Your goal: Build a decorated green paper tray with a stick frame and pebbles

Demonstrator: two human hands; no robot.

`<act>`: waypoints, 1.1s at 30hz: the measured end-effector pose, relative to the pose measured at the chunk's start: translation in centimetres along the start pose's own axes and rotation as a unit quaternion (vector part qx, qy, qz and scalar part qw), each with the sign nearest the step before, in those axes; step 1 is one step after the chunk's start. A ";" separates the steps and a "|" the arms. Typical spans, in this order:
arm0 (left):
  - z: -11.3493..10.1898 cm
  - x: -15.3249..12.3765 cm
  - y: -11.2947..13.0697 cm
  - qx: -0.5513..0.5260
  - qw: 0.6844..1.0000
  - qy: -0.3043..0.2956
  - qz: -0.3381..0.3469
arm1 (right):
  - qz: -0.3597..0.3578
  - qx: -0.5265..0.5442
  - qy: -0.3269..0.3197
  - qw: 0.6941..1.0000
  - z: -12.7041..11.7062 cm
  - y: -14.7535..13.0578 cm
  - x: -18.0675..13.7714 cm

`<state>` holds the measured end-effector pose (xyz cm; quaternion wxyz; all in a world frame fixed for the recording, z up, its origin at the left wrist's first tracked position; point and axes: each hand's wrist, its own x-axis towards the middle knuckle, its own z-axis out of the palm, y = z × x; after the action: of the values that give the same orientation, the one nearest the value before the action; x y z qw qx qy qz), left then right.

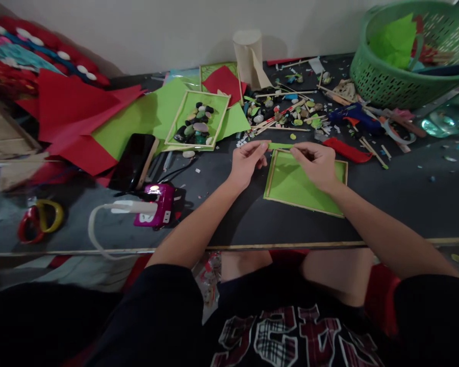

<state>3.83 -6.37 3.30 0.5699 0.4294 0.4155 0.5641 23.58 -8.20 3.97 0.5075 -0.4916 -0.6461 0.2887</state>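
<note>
A narrow green paper strip (280, 146) is stretched between my two hands, just over the far edge of a green panel (304, 183) framed with thin wooden sticks. My left hand (248, 160) pinches the strip's left end, its wrist to the left of the panel. The other end sits between the thumb and fingers of my right hand (315, 162), which covers the panel's upper right part. To the left lies a second framed green panel (219, 127) bearing a cluster of painted pebbles (199, 127).
Loose pebbles and sticks (279, 112) litter the back, near a blue glue gun (355, 116) and red cutter (346, 150). A green basket (398, 84) stands at right. Leftward are a phone (132, 160), purple power adapter (164, 206), scissors (42, 221) and red paper (72, 112).
</note>
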 end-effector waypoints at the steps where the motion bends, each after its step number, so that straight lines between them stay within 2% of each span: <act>1: -0.1 -0.2 0.0 -0.006 1.000 0.001 0.003 | 0.002 -0.005 0.015 1.000 0.0 -0.1 -0.2; 5: -0.5 -1.0 -0.1 -0.018 1.000 0.012 -0.009 | 0.021 -0.026 0.029 0.999 0.0 -0.7 -0.8; 8: -0.6 -1.5 -0.1 -0.033 0.998 0.044 -0.021 | 0.041 -0.025 0.023 0.999 0.0 -0.9 -1.1; 12: -0.8 -1.8 -0.3 -0.043 0.997 0.070 -0.004 | 0.063 -0.013 0.033 0.997 -0.1 -0.8 -1.0; 17: -1.0 -1.6 -0.7 -0.033 0.997 0.064 0.037 | 0.035 -0.011 0.043 0.998 -0.1 -0.3 -0.9; 22: -0.8 -1.3 -1.2 -0.007 0.997 0.042 0.060 | -0.008 -0.030 0.017 0.999 -0.4 0.2 -0.7; 27: -0.1 -0.4 -1.7 -0.001 0.997 0.005 0.072 | -0.037 -0.063 -0.017 0.997 -0.9 0.8 0.0; 33: 0.5 0.3 -1.9 0.031 0.998 0.024 0.053 | -0.039 -0.074 -0.052 0.995 -1.3 0.6 -0.1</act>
<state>4.88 -6.11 1.62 0.5160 0.4545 0.4228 0.5904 25.04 -8.18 3.82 0.4459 -0.4866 -0.7101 0.2453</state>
